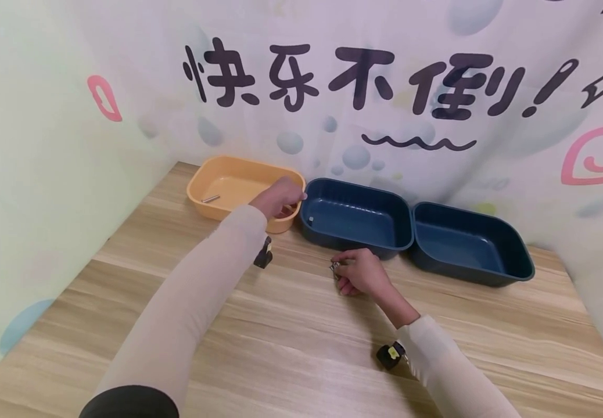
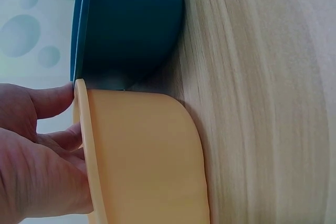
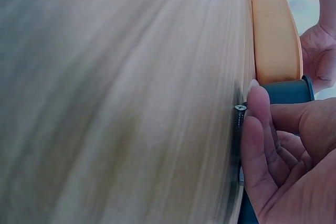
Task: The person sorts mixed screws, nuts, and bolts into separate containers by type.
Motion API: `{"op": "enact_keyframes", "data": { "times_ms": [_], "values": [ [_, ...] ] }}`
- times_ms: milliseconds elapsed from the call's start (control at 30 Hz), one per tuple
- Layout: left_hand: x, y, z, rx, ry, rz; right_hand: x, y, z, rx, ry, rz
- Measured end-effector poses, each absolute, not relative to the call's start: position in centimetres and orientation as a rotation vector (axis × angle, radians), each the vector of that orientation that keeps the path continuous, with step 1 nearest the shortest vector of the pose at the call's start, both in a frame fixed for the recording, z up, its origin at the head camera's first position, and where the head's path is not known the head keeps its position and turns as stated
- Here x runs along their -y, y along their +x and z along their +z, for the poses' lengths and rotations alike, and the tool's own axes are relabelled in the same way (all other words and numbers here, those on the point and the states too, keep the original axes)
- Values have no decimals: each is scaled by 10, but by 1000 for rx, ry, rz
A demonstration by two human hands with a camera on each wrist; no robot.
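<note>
The work seems partway, with a metal piece (image 1: 210, 198) in the orange bin (image 1: 244, 172) left of the left hand (image 1: 282, 194), whose grasp is hidden, and a screw (image 3: 240, 108) at the right hand (image 1: 362, 273)'s fingertips, pinched or not unclear.

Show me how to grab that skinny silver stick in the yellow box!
Pinch the silver stick across its middle, coming down from above. The yellow box has walls all around, so the open top looks like the easiest way in. The stick is long and thin and lies near the box's left end, so finger and thumb should fit its long sides.
</note>
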State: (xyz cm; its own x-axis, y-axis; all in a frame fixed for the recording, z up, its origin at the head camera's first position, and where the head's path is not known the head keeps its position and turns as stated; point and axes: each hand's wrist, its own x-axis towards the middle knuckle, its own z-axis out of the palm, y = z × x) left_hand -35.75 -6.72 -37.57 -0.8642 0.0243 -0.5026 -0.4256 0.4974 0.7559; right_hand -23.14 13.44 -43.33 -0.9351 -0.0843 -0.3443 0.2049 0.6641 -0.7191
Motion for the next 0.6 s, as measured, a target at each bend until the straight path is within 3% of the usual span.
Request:
{"op": "enact_keyframes", "data": {
  "times_ms": [600],
  "values": [
    [67,-358,-375,-2291,-324,1343,-126,-230,-398,-2461,28,-1250]
  ]
}}
